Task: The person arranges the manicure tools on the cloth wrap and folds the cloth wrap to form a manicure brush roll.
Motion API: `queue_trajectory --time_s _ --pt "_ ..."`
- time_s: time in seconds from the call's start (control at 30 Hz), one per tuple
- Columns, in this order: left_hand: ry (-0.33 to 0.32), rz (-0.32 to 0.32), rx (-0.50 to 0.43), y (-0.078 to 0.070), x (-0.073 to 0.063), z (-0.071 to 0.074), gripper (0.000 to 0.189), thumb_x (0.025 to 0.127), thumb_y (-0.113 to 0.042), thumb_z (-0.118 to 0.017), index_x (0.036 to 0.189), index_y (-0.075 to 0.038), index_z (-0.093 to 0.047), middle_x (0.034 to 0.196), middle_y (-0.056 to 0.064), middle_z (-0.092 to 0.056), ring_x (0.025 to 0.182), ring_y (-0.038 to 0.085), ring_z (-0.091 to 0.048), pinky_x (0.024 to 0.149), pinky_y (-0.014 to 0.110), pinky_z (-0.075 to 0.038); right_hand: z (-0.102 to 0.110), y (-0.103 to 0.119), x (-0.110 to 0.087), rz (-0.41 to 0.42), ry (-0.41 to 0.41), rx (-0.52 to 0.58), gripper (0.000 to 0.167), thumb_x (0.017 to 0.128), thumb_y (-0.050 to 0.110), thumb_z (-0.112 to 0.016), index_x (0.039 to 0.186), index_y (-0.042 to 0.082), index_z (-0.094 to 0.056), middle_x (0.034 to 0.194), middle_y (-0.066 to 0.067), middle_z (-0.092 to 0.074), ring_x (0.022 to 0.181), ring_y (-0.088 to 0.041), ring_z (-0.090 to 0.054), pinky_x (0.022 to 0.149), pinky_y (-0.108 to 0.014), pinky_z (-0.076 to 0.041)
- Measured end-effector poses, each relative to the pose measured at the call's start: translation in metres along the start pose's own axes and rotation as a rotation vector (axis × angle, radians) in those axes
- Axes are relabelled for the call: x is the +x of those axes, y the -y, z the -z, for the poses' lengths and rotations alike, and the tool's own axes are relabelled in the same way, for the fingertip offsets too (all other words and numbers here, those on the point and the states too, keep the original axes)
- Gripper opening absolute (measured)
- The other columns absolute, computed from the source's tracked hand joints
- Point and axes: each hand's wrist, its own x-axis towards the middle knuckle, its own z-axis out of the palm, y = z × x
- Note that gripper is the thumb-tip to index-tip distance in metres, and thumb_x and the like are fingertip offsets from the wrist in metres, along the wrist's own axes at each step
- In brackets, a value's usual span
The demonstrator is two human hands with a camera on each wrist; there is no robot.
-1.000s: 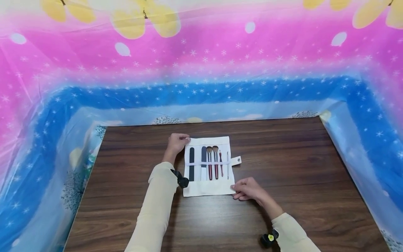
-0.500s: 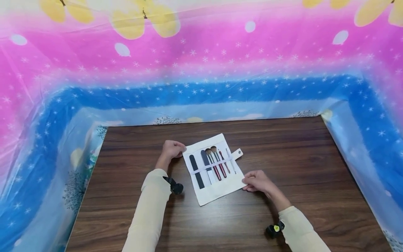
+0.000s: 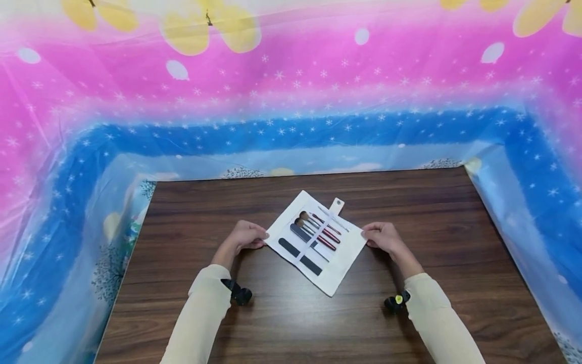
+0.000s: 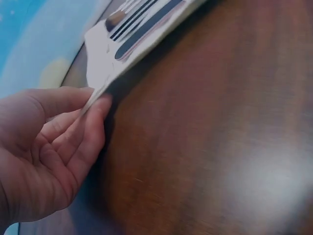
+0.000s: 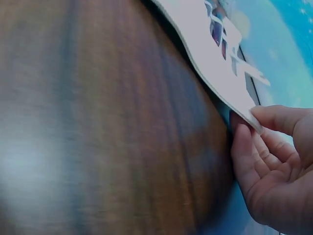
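Note:
A white fabric tool roll (image 3: 344, 263) lies spread out and turned cornerwise in the head view. Its elastic band holds a black nail file (image 3: 289, 247), a grey-and-white file (image 3: 299, 232), two brushes with red handles (image 3: 328, 237), and thin slender tools. My left hand (image 3: 245, 235) pinches the roll's left corner between thumb and fingers, as the left wrist view also shows. On the opposite side, my right hand (image 3: 384, 236) pinches the right corner. In the right wrist view that corner of the roll (image 5: 215, 73) is lifted off the wood.
The dark wood table (image 3: 291, 328) stretches round the roll on every side. A snap tab (image 3: 337, 205) sticks out from the roll's far edge. Behind the table hangs a pink and blue printed cloth (image 3: 291, 101). Each wrist carries a small black camera.
The roll has turned counterclockwise from nearly square to cornerwise. My left hand has come nearer to me, while my right hand has moved away from me and to the right. Both keep their corners.

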Motion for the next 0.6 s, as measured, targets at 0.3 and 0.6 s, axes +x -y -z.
queue_trajectory --time_s 0.3,0.6 --pt "0.036 0.027 -0.056 0.026 -0.028 -0.023 0.031 0.092 -0.003 -0.07 0.118 0.012 -0.064 0.071 0.0 -0.071 0.063 0.004 -0.068 0.059 0.016 -0.055 0.005 0.017 0.04 0.112 -0.104 -0.271 0.024 0.1 0.014 -0.063 0.116 -0.002 -0.071 0.112 -0.02 -0.072 0.086 -0.016 -0.063 0.072 -0.023 -0.052" --pt "0.124 0.041 -0.124 0.046 -0.054 -0.053 0.023 0.091 -0.001 -0.07 0.109 0.011 -0.063 0.072 0.002 -0.072 0.063 0.005 -0.07 0.059 0.016 -0.056 -0.001 0.034 0.06 0.185 -0.108 -0.416 0.025 0.103 0.018 -0.06 0.119 0.003 -0.072 0.122 -0.02 -0.069 0.104 -0.03 -0.064 0.085 -0.037 -0.053"
